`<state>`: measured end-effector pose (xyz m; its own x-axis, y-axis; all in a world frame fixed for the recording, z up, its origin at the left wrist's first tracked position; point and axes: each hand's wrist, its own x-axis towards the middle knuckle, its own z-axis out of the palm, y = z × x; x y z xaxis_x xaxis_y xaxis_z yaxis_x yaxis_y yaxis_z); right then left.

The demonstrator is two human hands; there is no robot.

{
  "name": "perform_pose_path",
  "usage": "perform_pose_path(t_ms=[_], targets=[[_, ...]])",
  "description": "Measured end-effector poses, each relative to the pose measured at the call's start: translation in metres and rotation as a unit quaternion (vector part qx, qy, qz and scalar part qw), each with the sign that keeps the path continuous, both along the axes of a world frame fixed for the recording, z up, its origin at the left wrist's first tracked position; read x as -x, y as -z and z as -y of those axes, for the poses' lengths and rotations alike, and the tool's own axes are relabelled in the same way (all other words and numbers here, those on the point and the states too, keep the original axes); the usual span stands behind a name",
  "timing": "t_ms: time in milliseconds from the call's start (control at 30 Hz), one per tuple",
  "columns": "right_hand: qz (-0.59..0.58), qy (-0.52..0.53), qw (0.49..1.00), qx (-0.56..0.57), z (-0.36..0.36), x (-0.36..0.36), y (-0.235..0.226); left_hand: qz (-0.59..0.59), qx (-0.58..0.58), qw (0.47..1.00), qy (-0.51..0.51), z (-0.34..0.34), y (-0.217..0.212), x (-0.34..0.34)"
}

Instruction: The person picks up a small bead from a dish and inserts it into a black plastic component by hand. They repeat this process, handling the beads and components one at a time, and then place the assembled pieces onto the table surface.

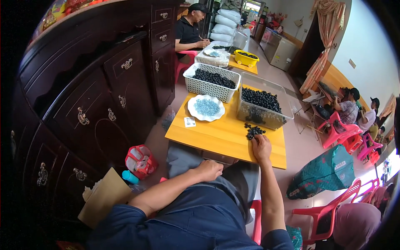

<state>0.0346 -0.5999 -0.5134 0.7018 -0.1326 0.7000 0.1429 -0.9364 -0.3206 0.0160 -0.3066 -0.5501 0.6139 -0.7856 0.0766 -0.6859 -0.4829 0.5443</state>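
My right hand lies on the yellow table, fingertips touching a small pile of dark round pieces. My left hand is closed in a fist against my lap at the table's near edge, and I cannot see anything in it. Behind the pile stands a clear plastic box filled with more dark pieces. A white plate holding pale blue pieces sits to the left, with a small card beside it.
A white mesh basket of dark pieces stands at the table's far end. A person in black sits beyond at another table with a yellow bowl. A dark wooden cabinet runs along the left. Red plastic chairs and seated people are on the right.
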Motion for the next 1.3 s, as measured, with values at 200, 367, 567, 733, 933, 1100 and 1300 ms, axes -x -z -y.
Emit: perform_pose_path(t_ms=[200,367,567,733,933,1100,1300], targets=[[0.006,-0.005,0.993,-0.114,0.002,0.004,0.007,0.002,0.046,0.999,-0.004,0.0,0.005,-0.002],[0.025,-0.032,0.945,-0.323,0.012,0.018,0.025,0.019,0.082,0.996,0.0,0.003,0.008,-0.004],[-0.061,-0.134,0.801,-0.58,-0.001,0.038,0.014,0.009,0.139,0.99,-0.01,0.002,-0.005,0.001],[-0.203,-0.22,0.766,-0.569,-0.058,0.058,0.005,0.001,0.286,0.958,-0.022,0.003,-0.024,0.001],[-0.287,-0.305,0.696,-0.584,-0.094,0.08,0.012,-0.036,0.352,0.932,-0.082,-0.002,-0.036,0.0],[-0.329,-0.289,0.652,-0.619,-0.097,0.083,0.026,-0.064,0.346,0.934,-0.062,0.002,-0.034,0.004],[-0.331,-0.295,0.665,-0.601,-0.096,0.08,0.026,-0.044,0.319,0.944,-0.067,0.001,-0.03,0.004]])
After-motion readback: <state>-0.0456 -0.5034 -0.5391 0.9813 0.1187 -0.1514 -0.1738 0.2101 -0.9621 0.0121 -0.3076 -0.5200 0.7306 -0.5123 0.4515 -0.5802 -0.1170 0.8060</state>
